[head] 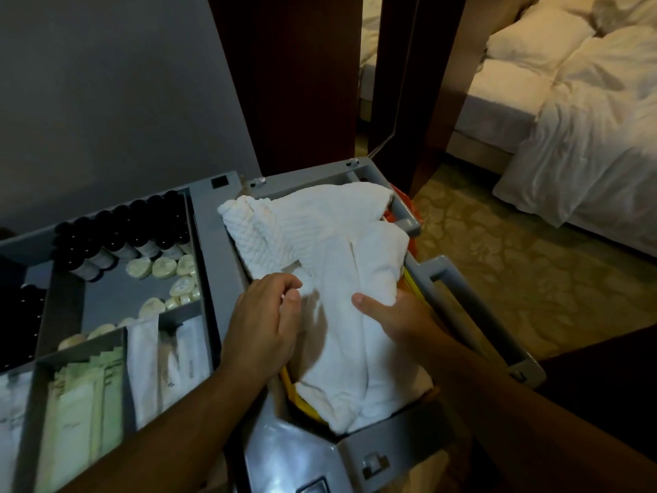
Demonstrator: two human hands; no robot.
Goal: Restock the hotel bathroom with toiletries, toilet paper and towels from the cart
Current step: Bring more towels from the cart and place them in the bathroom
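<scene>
- We observed the grey cart (213,240) top from above; its right-hand bin held a pile of white towels (341,265), rumpled, spilling over the far rim.
- Our left hand (263,322) lay at the left edge of the pile, fingers curled and pinching a fold of towel between thumb and forefingers.
- Our right hand (394,318) gripped the right side of the same pile, thumb on top of the cloth, fingers hidden underneath.
- Yellow and orange material (298,393) showed beneath the towels along the bin's edges; we could not tell what it was.
- The left part of the cart was a divided tray. The far compartment held a row of dark-capped bottles (121,229) lying on their sides.
- Just in front of the bottles lay small round wrapped soaps (163,266), pale yellow.
- The near compartments held flat white sachets (177,357) and pale green packets (81,403), stacked on edge.
- Beyond the cart stood a dark wooden door frame (302,83); to the right, an unmade bed (586,129) with white linen on patterned carpet (515,250).
</scene>
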